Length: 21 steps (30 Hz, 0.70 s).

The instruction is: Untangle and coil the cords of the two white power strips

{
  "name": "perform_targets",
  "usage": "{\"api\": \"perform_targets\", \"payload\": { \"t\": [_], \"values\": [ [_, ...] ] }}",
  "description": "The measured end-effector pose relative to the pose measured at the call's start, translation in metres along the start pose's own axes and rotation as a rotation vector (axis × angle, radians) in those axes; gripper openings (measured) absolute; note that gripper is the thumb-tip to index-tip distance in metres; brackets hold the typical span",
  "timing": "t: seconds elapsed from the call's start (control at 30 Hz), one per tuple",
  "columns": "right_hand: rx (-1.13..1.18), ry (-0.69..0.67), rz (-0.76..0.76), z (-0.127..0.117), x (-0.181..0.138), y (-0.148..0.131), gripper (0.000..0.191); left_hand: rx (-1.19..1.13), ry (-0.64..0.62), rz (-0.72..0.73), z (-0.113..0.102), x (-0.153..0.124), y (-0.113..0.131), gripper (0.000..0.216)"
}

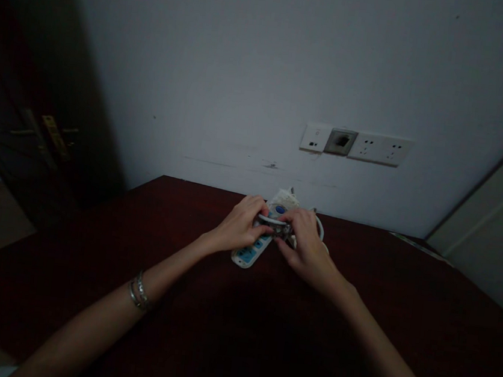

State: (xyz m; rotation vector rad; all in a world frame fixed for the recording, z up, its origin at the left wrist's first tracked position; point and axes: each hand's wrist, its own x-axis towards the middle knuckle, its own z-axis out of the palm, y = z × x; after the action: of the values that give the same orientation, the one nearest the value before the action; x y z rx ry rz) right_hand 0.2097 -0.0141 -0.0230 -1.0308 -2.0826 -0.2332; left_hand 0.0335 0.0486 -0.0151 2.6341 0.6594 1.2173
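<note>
A white power strip (247, 256) with blue socket faces lies slanted on the dark red table, its far end toward the wall. Above it, a pale cable (272, 220) runs between my two hands. My left hand (242, 224) is closed on the cable from the left, thumb below and fingers above. From the right, my right hand (306, 238) is closed on the same cable near a small dark, shiny piece that I cannot make out. More of the cable loops out behind my right hand. My hands hide the middle of the strip.
The table (177, 204) reaches back to a pale wall. On the wall are a wall socket panel (379, 149), a grey square outlet (341, 142) and a white plate (315, 138). A dark door with a brass handle (55, 136) stands at left, a pale panel (501, 229) at right.
</note>
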Motion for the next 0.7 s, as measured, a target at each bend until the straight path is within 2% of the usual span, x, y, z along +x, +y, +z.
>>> {"api": "perform_targets", "payload": {
  "t": [0.13,0.33,0.47,0.5,0.6,0.7],
  "values": [
    [0.017,0.02,-0.003,-0.004,0.001,-0.003,0.03,-0.11,-0.019,-0.08,-0.004,0.001,0.007,0.024],
    [0.047,0.092,0.076,-0.005,0.0,-0.007,0.035,-0.348,-0.062,-0.203,-0.012,0.004,0.012,0.025],
    [0.068,0.335,0.216,-0.001,-0.002,-0.006,0.029,-0.543,-0.02,-0.291,-0.012,0.005,0.007,0.029],
    [0.063,0.354,0.235,-0.001,-0.001,-0.006,0.025,-0.577,-0.002,-0.303,-0.011,0.006,0.005,0.03],
    [0.08,0.234,0.254,-0.001,0.0,-0.006,0.012,-0.655,0.031,-0.334,-0.008,0.006,0.002,0.032],
    [0.212,0.156,0.363,0.003,0.0,-0.005,0.015,-0.687,0.062,-0.355,-0.004,0.005,0.001,0.034]
  ]
}}
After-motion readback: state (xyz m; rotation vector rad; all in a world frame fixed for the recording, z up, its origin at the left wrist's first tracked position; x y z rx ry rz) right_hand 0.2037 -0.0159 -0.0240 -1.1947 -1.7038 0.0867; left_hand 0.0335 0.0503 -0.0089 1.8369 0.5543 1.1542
